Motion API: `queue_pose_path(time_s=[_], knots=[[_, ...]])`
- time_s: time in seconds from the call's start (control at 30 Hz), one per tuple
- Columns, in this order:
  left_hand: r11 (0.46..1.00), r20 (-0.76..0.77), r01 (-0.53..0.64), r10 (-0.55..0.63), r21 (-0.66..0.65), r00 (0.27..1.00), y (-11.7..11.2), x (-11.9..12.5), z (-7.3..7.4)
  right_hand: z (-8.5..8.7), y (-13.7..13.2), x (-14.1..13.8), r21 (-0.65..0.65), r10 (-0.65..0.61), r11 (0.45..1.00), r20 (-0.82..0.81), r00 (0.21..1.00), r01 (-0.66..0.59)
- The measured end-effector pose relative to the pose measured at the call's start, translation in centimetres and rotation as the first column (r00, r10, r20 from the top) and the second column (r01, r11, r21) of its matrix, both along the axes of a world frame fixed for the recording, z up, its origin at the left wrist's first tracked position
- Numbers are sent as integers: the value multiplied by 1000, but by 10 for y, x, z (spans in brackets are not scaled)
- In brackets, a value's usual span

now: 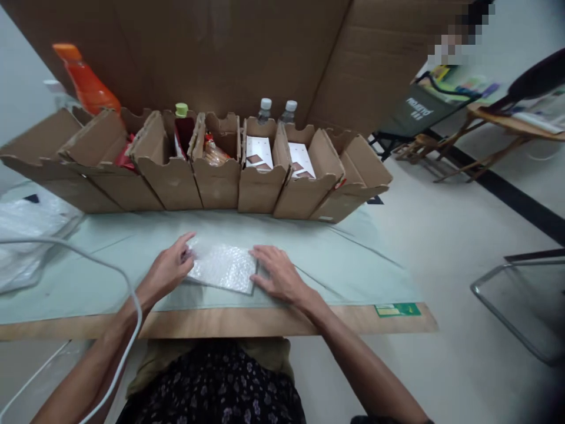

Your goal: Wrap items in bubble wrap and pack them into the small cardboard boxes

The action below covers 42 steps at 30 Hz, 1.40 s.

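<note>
A flat bubble-wrap pouch [222, 266] lies on the pale green mat [344, 259] in front of me. My left hand [170, 270] rests on its left edge, with thumb and fingers pinching the corner. My right hand [278, 274] lies flat on its right edge, fingers spread and pressing it down. The pouch's contents are hidden by the wrap.
A row of cardboard bins [260, 182] stands behind the pouch, holding white boxes [259, 152], snack packets [214, 154] and bottles [263, 111]. An orange bottle [86, 79] sits at the far left. A white cable [110, 271] crosses my left arm. Plastic bags [26, 235] lie left; a metal frame [512, 312] stands right.
</note>
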State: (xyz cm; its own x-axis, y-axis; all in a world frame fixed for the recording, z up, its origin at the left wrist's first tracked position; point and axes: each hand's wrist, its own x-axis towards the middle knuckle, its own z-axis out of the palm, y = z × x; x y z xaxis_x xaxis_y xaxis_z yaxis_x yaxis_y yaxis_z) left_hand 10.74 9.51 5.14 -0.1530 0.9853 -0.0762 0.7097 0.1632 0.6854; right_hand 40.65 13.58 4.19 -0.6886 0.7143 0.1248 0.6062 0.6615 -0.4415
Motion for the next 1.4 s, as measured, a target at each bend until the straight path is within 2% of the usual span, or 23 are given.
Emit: queue_pose_path(time_s=[0.1, 0.2, 0.3, 0.4, 0.5, 0.57, 0.67, 0.83, 1.0, 1.13, 1.27, 1.4], knots=[[993, -227, 78, -56, 90, 972, 32, -4, 7, 0, -29, -19, 6, -31, 999, 21, 999, 31], [962, -344, 106, -13, 251, 939, 45, -8, 2, 10, -52, -15, 89, -137, 987, 33, 990, 134], [907, -352, 158, -12, 389, 936, 20, -7, -13, 15, -57, -9, 143, -112, 984, 57, 992, 102], [849, -283, 251, -127, 464, 951, -31, 9, -25, 7, -48, -15, 185, 26, 982, 114, 993, -47], [825, -231, 339, -259, 452, 938, -74, 36, -29, -5, -38, -28, 212, 102, 969, 109, 989, -123], [831, -217, 345, -275, 436, 937, -86, 50, -31, -12, -34, -35, 186, 122, 974, 44, 992, -128], [838, -242, 301, -209, 454, 947, -86, 56, -33, -17, -32, -40, 127, 134, 984, -57, 989, -126], [845, -269, 247, -127, 475, 955, -78, 48, -41, -17, -37, -43, 117, 118, 988, -134, 984, -102], [860, -214, 231, -147, 455, 966, -87, 45, -48, -10, -43, -38, 80, 167, 984, -60, 984, -162], [855, -160, 251, -199, 454, 967, -95, 40, -47, -9, -44, -35, 54, 194, 979, 18, 981, -194], [867, -172, 288, -237, 406, 956, -99, 34, -44, -16, -43, -37, 45, 217, 976, -59, 974, -215], [863, -202, 282, -215, 418, 956, -100, 34, -47, -23, -42, -43, 51, 185, 982, -136, 973, -179]])
